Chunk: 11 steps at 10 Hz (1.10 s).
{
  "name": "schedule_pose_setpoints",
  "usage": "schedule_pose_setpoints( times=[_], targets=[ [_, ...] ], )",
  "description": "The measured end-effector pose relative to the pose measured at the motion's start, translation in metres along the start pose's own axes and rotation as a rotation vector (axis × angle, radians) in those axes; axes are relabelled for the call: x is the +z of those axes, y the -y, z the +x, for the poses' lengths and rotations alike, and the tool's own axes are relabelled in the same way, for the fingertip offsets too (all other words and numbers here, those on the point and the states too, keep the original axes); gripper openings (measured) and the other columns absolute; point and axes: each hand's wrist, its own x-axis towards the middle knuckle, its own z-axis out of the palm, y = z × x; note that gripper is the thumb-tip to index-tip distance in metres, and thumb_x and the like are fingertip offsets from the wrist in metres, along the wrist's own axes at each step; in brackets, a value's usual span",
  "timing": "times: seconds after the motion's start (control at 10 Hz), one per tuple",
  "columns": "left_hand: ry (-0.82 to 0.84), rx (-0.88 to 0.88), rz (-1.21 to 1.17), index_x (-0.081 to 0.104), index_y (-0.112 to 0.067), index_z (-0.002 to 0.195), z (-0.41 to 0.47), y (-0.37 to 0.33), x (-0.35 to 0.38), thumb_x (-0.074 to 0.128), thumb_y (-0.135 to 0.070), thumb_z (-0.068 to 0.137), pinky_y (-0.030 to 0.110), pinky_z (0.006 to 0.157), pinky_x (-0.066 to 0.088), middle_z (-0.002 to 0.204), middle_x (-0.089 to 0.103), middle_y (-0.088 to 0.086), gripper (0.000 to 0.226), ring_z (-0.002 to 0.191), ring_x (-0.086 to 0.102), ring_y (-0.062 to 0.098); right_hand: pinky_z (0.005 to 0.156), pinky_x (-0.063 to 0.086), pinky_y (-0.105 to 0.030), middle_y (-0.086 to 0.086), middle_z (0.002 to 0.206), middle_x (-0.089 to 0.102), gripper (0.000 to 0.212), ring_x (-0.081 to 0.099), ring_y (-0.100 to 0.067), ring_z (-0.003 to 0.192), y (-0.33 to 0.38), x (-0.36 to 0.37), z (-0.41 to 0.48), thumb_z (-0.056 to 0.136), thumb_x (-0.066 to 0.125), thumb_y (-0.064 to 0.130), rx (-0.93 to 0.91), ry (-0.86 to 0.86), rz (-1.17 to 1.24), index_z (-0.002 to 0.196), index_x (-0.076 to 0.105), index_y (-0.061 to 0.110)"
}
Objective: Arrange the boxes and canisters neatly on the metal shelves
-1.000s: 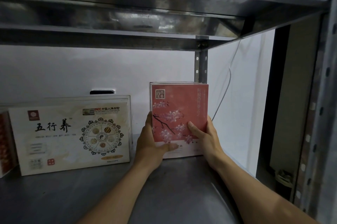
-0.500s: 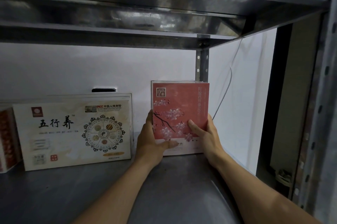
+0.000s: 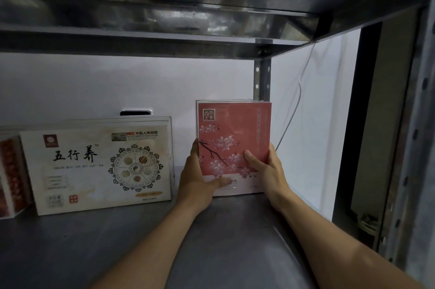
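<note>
A pink box printed with a blossom branch [image 3: 235,138] stands upright at the back right of a metal shelf [image 3: 141,248], its base on or just above the surface. It is just in front of a perforated rear post [image 3: 262,81]. The left hand [image 3: 197,180] grips its left edge, thumb laid across the lower front. The right hand [image 3: 266,171] grips the right edge, thumb on the front; the other fingers wrap behind, out of sight. To the left, a little apart, stands a wide white box with black Chinese characters [image 3: 98,166].

The step appears to be squaring the box in place. It probably goes best with both hands pushing evenly, the base flat and the front in line with the white box's face. Letting go gently should stop it tipping.
</note>
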Motion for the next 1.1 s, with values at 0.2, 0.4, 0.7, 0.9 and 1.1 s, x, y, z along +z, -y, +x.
schedule_pose_setpoints(
  times=[0.2, 0.4, 0.7, 0.9, 1.1],
  targets=[
    [0.007, -0.009, 0.032, 0.018, -0.037, 0.150, 0.001, -0.001, -0.001, 0.093, -0.029, 0.060, 0.026, 0.100, 0.040, 0.139, 0.047, -0.010, 0.118, 0.123, 0.048, 0.008, 0.076, 0.055, -0.015, 0.010, 0.120, 0.065, 0.052, 0.066, -0.001, 0.100, 0.001, 0.001, 0.001, 0.094, 0.064, 0.027, 0.004, -0.002, -0.004, 0.142, 0.043, 0.028],
    [0.004, -0.006, 0.052, 0.020, -0.038, 0.149, 0.000, 0.001, -0.001, 0.093, -0.032, 0.058, 0.030, 0.105, 0.041, 0.138, 0.048, -0.012, 0.116, 0.125, 0.049, 0.008, 0.074, 0.054, -0.014, 0.010, 0.117, 0.066, 0.049, 0.067, 0.002, 0.096, -0.001, 0.001, 0.000, 0.095, 0.064, 0.022, 0.008, -0.013, 0.003, 0.140, 0.045, 0.025],
    [0.015, -0.025, 0.128, 0.015, -0.036, 0.151, -0.001, -0.004, -0.002, 0.091, -0.038, 0.063, 0.023, 0.099, 0.038, 0.142, 0.045, -0.011, 0.116, 0.125, 0.048, 0.008, 0.087, 0.058, -0.029, 0.009, 0.117, 0.068, 0.049, 0.068, -0.008, 0.100, 0.001, 0.002, 0.000, 0.093, 0.067, 0.025, 0.047, -0.081, -0.055, 0.138, 0.049, 0.026],
    [-0.051, -0.152, 0.176, 0.016, -0.026, 0.155, -0.015, -0.029, -0.014, 0.083, -0.040, 0.074, 0.037, 0.112, 0.036, 0.154, 0.035, -0.001, 0.105, 0.137, 0.039, 0.018, 0.049, 0.044, -0.006, 0.024, 0.086, 0.045, 0.053, 0.049, 0.005, 0.065, 0.042, 0.005, -0.025, 0.095, 0.065, 0.025, 0.058, -0.279, -0.223, 0.142, 0.040, 0.021],
    [-0.119, -0.076, 0.104, 0.060, -0.026, 0.123, -0.097, -0.090, -0.063, 0.073, -0.037, 0.084, 0.021, 0.093, 0.046, 0.124, 0.062, -0.011, 0.043, 0.111, 0.058, 0.004, 0.085, 0.049, -0.009, 0.034, 0.113, 0.056, 0.052, 0.058, 0.016, 0.096, 0.091, -0.011, -0.131, 0.081, 0.079, 0.027, -0.211, -0.213, -0.259, 0.128, 0.057, 0.033]
  ],
)
